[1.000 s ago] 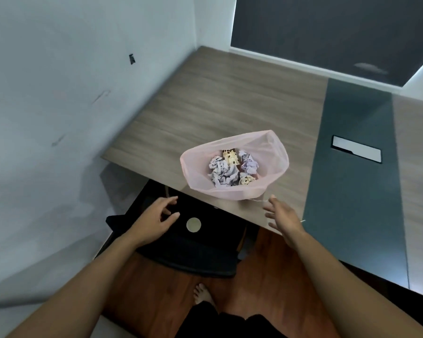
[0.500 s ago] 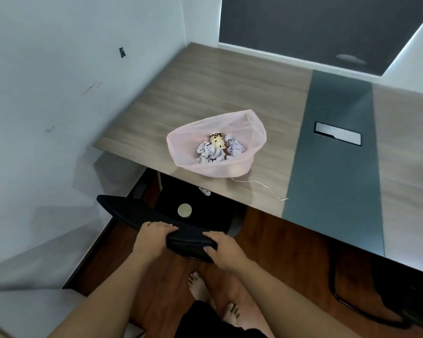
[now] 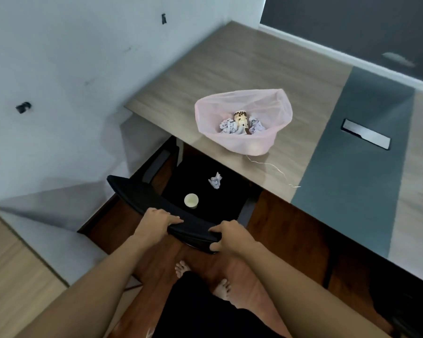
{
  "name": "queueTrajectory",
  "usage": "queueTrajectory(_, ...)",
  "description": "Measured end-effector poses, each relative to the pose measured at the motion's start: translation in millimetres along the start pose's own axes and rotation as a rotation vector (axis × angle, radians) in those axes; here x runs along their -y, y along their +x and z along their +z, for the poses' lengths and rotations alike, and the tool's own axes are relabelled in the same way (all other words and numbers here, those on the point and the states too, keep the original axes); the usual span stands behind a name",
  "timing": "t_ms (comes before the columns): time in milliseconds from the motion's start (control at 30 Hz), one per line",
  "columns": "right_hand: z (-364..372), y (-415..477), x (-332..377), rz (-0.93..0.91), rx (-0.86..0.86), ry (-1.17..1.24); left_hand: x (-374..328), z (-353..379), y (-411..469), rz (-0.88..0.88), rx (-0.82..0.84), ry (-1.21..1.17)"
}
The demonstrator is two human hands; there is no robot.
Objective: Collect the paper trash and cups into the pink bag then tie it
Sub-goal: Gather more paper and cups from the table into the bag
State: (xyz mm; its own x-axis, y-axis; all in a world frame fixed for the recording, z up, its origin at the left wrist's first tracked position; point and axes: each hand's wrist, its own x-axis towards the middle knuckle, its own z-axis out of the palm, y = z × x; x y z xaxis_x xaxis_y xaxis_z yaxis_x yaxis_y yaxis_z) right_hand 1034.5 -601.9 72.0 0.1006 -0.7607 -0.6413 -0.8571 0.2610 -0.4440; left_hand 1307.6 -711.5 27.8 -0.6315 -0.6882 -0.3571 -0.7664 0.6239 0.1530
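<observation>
Closest on my head view are two bare feet [image 3: 182,268] on the dark reddish wooden floor [image 3: 286,228], with a black garment [image 3: 200,311] below them at the bottom edge. Both forearms reach forward from there. The left hand [image 3: 156,222] grips the black curved backrest [image 3: 137,193] of a chair, its fingers curled over the top edge and nothing else in them. The right hand [image 3: 230,236] grips the same backrest just to the right, fingers wrapped over the top and the thumb tucked under the edge. The two hands are near each other but apart.

Past the backrest, on the black chair seat [image 3: 220,206], I see a small white paper cup [image 3: 191,200] standing upright, its open mouth facing up at me. A little further in on the seat lies a crumpled white paper ball [image 3: 215,181], apart from the cup and close to the table's edge.

Beyond that, the wood-grain table top [image 3: 230,67] carries the translucent pink plastic bag [image 3: 239,142] near its front edge, with its mouth wide open. Inside I make out several crumpled white paper balls [image 3: 230,126] and a cream paper cup with brown spots [image 3: 240,118] standing among them. A thin pale string [image 3: 274,168] trails from the bag's base across the table toward a dark grey-green strip [image 3: 352,154] set in the top. On that strip, farther right, sits a rectangular white-faced hatch [image 3: 365,134]. A white wall [image 3: 71,69] with a few dark marks runs along the left.
</observation>
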Motion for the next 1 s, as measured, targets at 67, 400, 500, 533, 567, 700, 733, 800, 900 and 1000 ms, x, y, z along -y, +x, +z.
queueTrajectory(67, 9, -6, 4, -0.012, 0.042, -0.043, -1, 7, -19, -0.001, 0.050, 0.013)
queueTrajectory(400, 45, -23, 23, -0.077, 0.218, -0.113, 12, 38, -80, 0.122, 0.026, -0.007)
queueTrajectory(500, 56, -30, 33, -0.092, 0.220, -0.126, 9, 29, -94, 0.136, 0.124, 0.011)
queueTrajectory(533, 60, -33, 37, -0.092, 0.218, -0.127, 10, 30, -98, 0.143, 0.119, -0.003)
queueTrajectory(567, 63, -35, 39, -0.086, 0.216, -0.126, 11, 32, -102, 0.147, 0.082, -0.024)
queueTrajectory(700, 70, -43, 41, -0.023, 0.205, -0.037, 18, 32, -106, 0.164, 0.053, -0.090)
queueTrajectory(733, 67, -46, 40, -0.017, 0.210, -0.010, 19, 26, -103, 0.160, 0.117, -0.080)
queueTrajectory(800, 56, -51, 36, 0.010, 0.242, 0.090, 21, 7, -96, 0.145, 0.320, -0.106)
queueTrajectory(900, 30, -49, 24, 0.059, 0.183, 0.256, 23, -40, -85, 0.011, 0.566, -0.458)
queueTrajectory(1000, -17, -36, 3, 0.074, -0.050, 0.303, 22, -78, -64, -0.055, 0.514, -0.721)
